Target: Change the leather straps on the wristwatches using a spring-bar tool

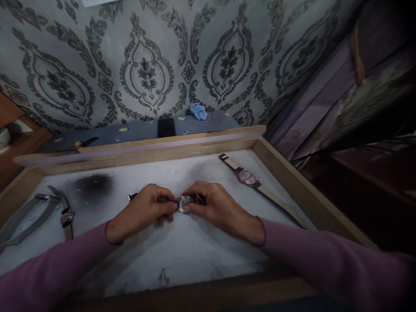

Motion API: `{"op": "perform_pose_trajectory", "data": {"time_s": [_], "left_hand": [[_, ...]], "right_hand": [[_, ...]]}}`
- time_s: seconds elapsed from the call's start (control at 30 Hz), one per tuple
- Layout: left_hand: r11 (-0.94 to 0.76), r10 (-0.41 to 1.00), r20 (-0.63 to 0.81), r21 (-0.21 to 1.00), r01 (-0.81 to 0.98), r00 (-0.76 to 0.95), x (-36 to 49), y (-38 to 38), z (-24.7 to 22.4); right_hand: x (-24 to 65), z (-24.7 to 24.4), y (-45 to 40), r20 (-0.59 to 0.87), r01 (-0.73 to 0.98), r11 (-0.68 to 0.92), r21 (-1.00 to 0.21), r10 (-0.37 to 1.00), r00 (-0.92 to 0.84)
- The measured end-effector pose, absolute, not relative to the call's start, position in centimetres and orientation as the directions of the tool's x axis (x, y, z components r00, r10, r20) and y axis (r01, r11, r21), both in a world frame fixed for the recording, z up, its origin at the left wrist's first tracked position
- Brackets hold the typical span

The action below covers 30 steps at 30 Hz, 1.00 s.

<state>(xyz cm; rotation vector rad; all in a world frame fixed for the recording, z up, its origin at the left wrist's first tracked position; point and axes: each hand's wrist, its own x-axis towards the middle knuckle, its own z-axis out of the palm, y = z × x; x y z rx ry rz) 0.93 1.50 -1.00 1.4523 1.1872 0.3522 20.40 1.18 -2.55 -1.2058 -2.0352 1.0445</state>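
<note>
A small round watch (185,204) with a silver rim is held between both hands over the middle of the white tray (143,268). My left hand (147,210) pinches its left side, and a dark strap end shows behind that hand. My right hand (212,208) is closed on the watch's right side, fingers curled, with a thin pointed item by the fingertips. To the right lies a larger watch (247,177) with an open strap. Another watch (66,217) rests at the left.
Grey straps (29,221) lie at the tray's far left. A wooden rim (302,195) surrounds the tray. Behind it, a blue surface (136,132) holds a crumpled blue cloth (198,111), a black item (166,127) and another dark-strapped item (85,142). Patterned wallpaper rises beyond.
</note>
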Motion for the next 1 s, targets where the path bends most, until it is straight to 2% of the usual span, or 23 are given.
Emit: {"op": "perform_pose_trajectory", "data": {"time_s": [0.7, 1.0], "left_hand": [[0.18, 0.808, -0.402, 0.865, 0.469, 0.431, 0.79, 1.73, -0.93], [0.155, 0.79, -0.404, 0.859, 0.488, 0.46, 0.75, 1.73, -0.95]], "right_hand": [[20.6, -2.88, 1.24, 0.092, 0.427, 0.315, -0.848, 0.879, -0.467], [20.47, -2.73, 0.87, 0.052, 0.4, 0.261, -0.879, 0.885, -0.462]]}}
